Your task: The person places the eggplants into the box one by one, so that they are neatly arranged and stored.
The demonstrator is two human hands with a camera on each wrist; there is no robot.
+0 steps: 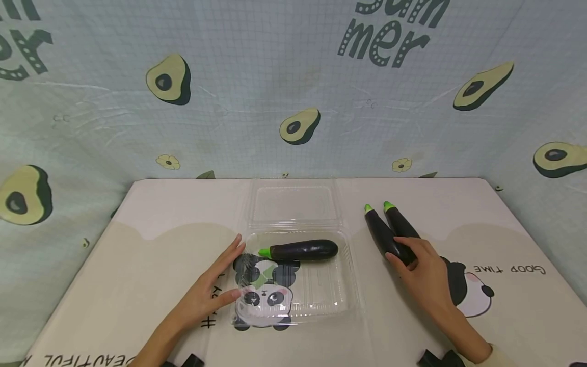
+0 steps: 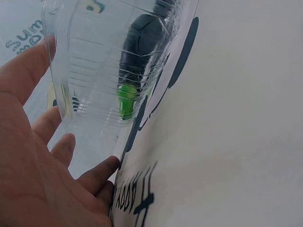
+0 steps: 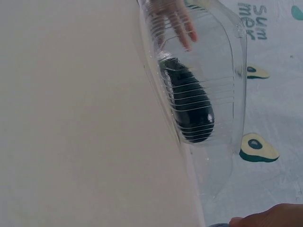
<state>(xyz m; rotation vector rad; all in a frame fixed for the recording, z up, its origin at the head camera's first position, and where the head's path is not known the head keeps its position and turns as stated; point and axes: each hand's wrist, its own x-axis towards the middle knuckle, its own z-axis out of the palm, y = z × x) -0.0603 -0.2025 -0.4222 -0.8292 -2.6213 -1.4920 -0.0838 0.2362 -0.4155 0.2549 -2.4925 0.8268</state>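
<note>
Gripping on the right, spread on the left

From the head view I see the right hand point(image 1: 424, 272) with its thumb and fingers curled round the near end of the left-hand eggplant point(image 1: 380, 229) of a pair, out to the right. The right-hand eggplant point(image 1: 400, 220) lies close alongside, its near end under the same hand; both green tips point far. The left hand point(image 1: 204, 295) has its fingers straight and well apart, tips at the left rim of a clear plastic box point(image 1: 325, 290). As for writing, the far cloth point(image 1: 247, 76) says "Summer", broken over two lines. On the table point(image 1: 151, 265), "GOOD TIME" runs upside down at right, "BEAUTIFUL" upside down at near left, partly covered by the forearm, and a "#" shows beside the left hand. The lid point(image 1: 295, 204) lies folded back to the far side; in the box one eggplant point(image 1: 304, 250) rests toward the far wall, green tip left.

In the left wrist view the left hand's fingers are spread, with fingertips against the box's edge, and the green tip shows through the ribbed wall.

In the right wrist view the box's eggplant and the left hand's fingers show through clear plastic, with "Summer" turned sideways on the cloth. Only a bit of the right hand enters the near right corner, so its grip cannot be told there.
</note>
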